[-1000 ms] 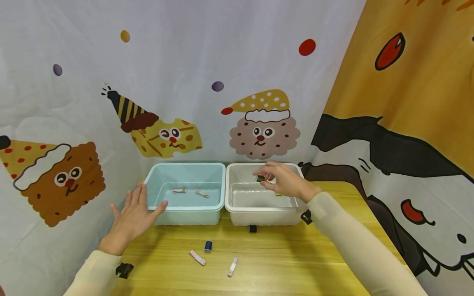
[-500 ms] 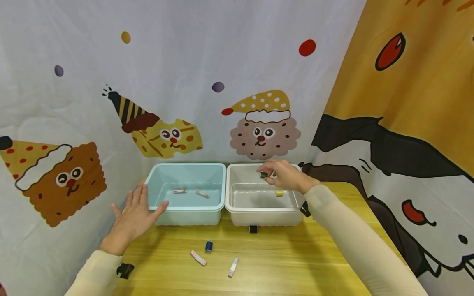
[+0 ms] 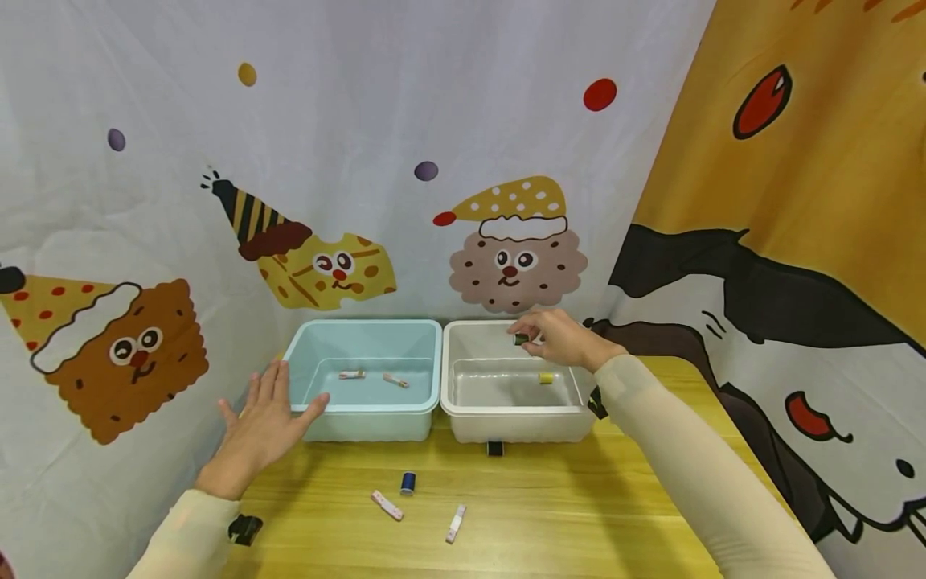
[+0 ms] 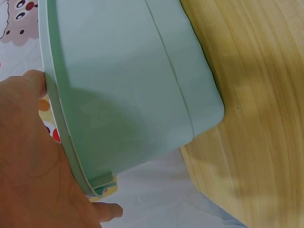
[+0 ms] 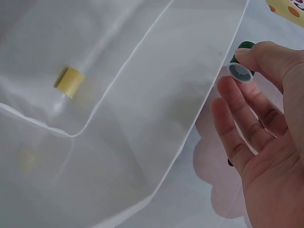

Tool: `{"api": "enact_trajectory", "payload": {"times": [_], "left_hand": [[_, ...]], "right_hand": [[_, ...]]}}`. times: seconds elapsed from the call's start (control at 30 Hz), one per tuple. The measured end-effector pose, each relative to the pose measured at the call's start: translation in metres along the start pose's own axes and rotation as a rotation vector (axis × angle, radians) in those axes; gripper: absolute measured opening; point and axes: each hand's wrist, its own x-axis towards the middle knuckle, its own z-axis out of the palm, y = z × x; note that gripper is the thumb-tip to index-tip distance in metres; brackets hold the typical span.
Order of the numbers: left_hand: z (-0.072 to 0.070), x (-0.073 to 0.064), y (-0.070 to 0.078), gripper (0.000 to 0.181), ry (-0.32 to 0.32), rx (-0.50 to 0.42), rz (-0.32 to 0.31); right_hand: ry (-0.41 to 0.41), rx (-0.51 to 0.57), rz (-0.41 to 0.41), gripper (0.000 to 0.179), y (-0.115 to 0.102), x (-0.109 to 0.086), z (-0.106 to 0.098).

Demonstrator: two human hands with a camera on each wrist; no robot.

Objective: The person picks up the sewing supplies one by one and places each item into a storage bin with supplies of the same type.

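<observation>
Your right hand [image 3: 560,338] has its fingers pinching the green spool [image 3: 520,339], near the white bin's [image 3: 517,411] upper rim, right of frame centre. Your left hand [image 3: 262,420] is at the blue bin's [image 3: 376,408] lower-left corner, fingers spread (can't tell if touching). Yellow spool [image 3: 546,378] lies in the white bin; blue spool [image 3: 408,482] on the counter [image 3: 557,515], lower centre.

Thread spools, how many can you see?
4: green spool in the right hand, yellow spool inside the white bin, blue spool and black spool on the table; others may be hidden.
</observation>
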Motion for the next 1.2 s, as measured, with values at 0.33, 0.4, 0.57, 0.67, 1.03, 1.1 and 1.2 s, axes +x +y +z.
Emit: {"api": "enact_trajectory", "payload": {"times": [0.33, 0.4, 0.57, 0.67, 1.03, 1.1, 1.2], "left_hand": [[-0.0001, -0.0002, 0.0004, 0.13, 0.004, -0.008, 0.001], [0.0, -0.0002, 0.0004, 0.13, 0.003, -0.008, 0.0], [0.0008, 0.0, -0.0005, 0.13, 0.004, -0.006, 0.001], [0.0005, -0.0002, -0.0007, 0.129, 0.002, -0.01, 0.001], [-0.0006, -0.0001, 0.0011, 0.126, 0.007, -0.014, 0.0], [-0.0003, 0.0, 0.001, 0.126, 0.007, -0.012, 0.001], [0.0005, 0.0002, 0.0004, 0.125, 0.009, -0.009, 0.002]], "right_hand": [[-0.011, -0.013, 0.011, 0.038, 0.0026, 0.0034, -0.0028], [-0.012, -0.016, 0.008, 0.038, 0.0029, 0.0039, -0.0025], [-0.016, -0.021, 0.018, 0.043, 0.0042, 0.0037, -0.0015], [-0.026, -0.029, 0.04, 0.05, 0.0048, 0.0026, -0.0008], [-0.018, -0.003, 0.064, 0.053, 0.0037, -0.002, -0.0005], [-0.018, 0.001, 0.065, 0.053, 0.0036, -0.0026, -0.0004], [-0.018, 0.004, 0.067, 0.052, 0.0027, -0.0038, -0.0009]]}}
